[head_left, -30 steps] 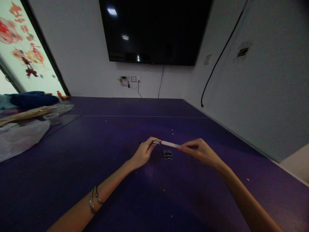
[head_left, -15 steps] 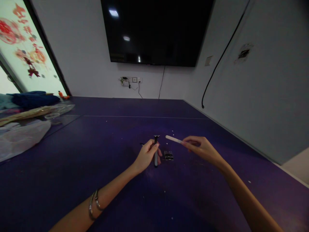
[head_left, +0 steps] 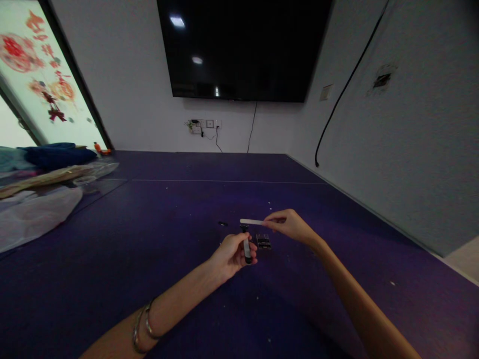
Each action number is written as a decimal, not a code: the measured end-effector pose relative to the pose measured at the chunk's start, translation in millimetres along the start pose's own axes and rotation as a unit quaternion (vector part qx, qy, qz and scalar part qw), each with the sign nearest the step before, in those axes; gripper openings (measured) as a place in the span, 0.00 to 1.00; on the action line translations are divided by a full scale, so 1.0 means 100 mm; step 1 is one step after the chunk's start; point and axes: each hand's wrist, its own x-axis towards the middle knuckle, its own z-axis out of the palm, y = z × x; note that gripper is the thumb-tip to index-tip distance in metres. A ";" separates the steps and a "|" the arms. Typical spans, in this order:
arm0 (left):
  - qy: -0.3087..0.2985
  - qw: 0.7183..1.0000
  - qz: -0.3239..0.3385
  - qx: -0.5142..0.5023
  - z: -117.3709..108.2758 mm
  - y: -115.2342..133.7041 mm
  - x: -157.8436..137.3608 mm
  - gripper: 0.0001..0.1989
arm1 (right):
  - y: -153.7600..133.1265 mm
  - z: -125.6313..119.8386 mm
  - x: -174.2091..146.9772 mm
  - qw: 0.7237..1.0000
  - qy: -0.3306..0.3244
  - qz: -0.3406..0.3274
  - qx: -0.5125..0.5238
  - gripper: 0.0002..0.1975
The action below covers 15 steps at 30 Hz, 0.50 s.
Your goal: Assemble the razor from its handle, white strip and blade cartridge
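My left hand [head_left: 232,255] grips a small razor-like tool [head_left: 246,243] with a grey handle and a dark head pointing away from me. My right hand [head_left: 289,225] pinches one end of a thin white stick [head_left: 251,222], which points left and hovers just above the tool's head. A small dark block of cartridges [head_left: 263,242] lies on the purple floor mat [head_left: 157,234] just right of the tool. A tiny dark piece [head_left: 222,224] lies on the mat to the left.
A large black screen [head_left: 243,47] hangs on the far wall above a socket strip [head_left: 204,123]. A black cable [head_left: 337,102] runs down the right wall. Clear plastic sheeting [head_left: 35,212] and bundled cloth [head_left: 52,154] lie at the left by the window.
The two hands parted: my left hand drew the razor-like tool toward me and turned it upright, while my right hand swung the white stick left to sit over its head.
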 end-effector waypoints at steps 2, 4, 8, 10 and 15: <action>-0.006 1.000 -0.003 -0.004 0.01 -0.01 -0.01 0.08 | 0.03 0.04 0.01 1.000 -0.019 0.008 0.020 0.17; -0.009 1.000 -0.002 -0.008 0.01 -0.01 -0.02 0.08 | 0.05 0.05 0.02 0.999 -0.019 0.014 0.025 0.17; 0.001 1.000 0.006 -0.003 0.03 0.00 -0.04 0.08 | 0.09 0.05 0.04 0.999 -0.004 0.023 0.029 0.17; 0.006 1.000 0.008 -0.007 0.03 0.00 -0.04 0.08 | 0.10 0.06 0.04 0.998 -0.024 0.032 0.043 0.19; 0.013 1.000 0.006 -0.012 0.01 -0.02 -0.01 0.09 | 0.11 0.10 0.05 0.998 -0.019 0.027 0.050 0.18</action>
